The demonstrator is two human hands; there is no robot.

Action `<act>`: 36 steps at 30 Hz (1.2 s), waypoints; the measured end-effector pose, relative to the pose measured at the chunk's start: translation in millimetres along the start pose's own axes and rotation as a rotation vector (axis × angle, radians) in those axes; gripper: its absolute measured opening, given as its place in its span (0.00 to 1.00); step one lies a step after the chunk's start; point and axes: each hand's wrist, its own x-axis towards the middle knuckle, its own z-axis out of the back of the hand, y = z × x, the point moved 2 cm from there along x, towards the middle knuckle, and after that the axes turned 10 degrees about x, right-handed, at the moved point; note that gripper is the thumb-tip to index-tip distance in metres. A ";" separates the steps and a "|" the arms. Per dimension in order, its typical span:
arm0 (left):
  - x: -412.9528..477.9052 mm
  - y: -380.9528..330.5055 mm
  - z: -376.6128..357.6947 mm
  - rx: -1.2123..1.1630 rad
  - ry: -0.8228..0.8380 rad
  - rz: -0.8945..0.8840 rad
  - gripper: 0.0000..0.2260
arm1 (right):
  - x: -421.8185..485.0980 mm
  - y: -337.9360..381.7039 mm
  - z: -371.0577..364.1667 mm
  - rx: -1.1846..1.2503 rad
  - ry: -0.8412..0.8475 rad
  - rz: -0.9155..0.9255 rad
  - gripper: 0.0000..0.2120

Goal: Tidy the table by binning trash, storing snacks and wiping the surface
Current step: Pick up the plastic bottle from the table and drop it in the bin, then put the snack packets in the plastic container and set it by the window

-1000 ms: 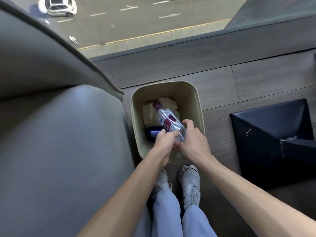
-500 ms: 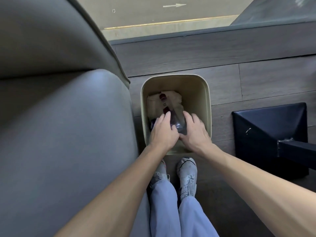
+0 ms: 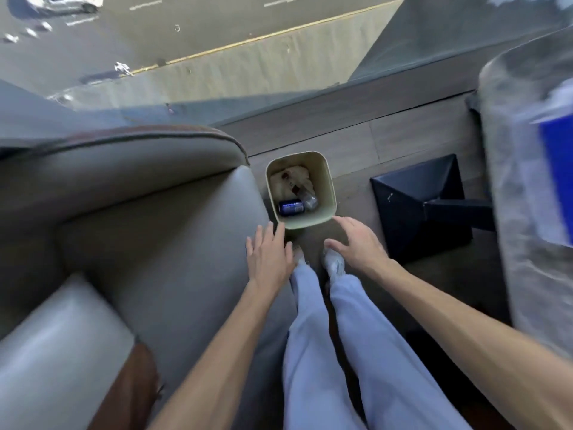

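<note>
Hovering near the bin (image 3: 305, 223), both hands are empty in the head view. The left hand (image 3: 268, 259) is flat with straight fingers slightly spread, its fingertips at the bin's near-left corner; contact cannot be told. The right hand (image 3: 356, 243) is relaxed and splayed, thumb out, with the index finger reaching toward the near-right corner.

The bin is a beige, smooth plastic tub, square with rounded corners, standing on the floor (image 3: 387, 141), which is grey-brown wood-look planks. Inside lies a clear plastic bottle (image 3: 305, 197) with a dark red label and cap, on its side. A shiny blue metal can (image 3: 290, 207) lies just beside the bottle's base. Both rest on crumpled paper (image 3: 299, 176), off-white and wrinkled.

To the left, a grey sofa (image 3: 139, 243) of smooth leather-like padding has a rounded arm and piped seams, touching or nearly touching the bin. To the right is a matte black table base (image 3: 415, 206), a low pyramid shape. The table (image 3: 508, 212) has a grey speckled top, blurred, with a blue object (image 3: 558, 181) on it that is too blurred to identify.

Light blue trousers (image 3: 325, 336) and white shoes (image 3: 335, 262) stand just before the bin. Beyond the window (image 3: 279, 97) is an asphalt street (image 3: 186, 26).
</note>
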 end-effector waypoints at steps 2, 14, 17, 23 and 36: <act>-40.6 -1.0 27.1 0.003 0.012 0.028 0.24 | -42.1 17.7 20.9 0.028 -0.013 -0.004 0.31; -182.5 -94.8 150.9 0.158 -0.048 -0.067 0.24 | -208.2 51.0 110.3 0.133 -0.200 0.150 0.28; -190.3 -146.8 159.3 0.265 -0.066 -0.178 0.22 | -241.3 19.8 136.4 0.196 -0.309 0.161 0.27; -226.6 -280.3 131.9 0.511 -0.095 -0.454 0.19 | -344.2 -114.9 162.8 0.428 -0.610 -0.035 0.26; -408.4 -520.7 -76.9 0.876 -0.037 -1.131 0.22 | -642.7 -344.2 34.5 0.750 -1.168 -0.604 0.22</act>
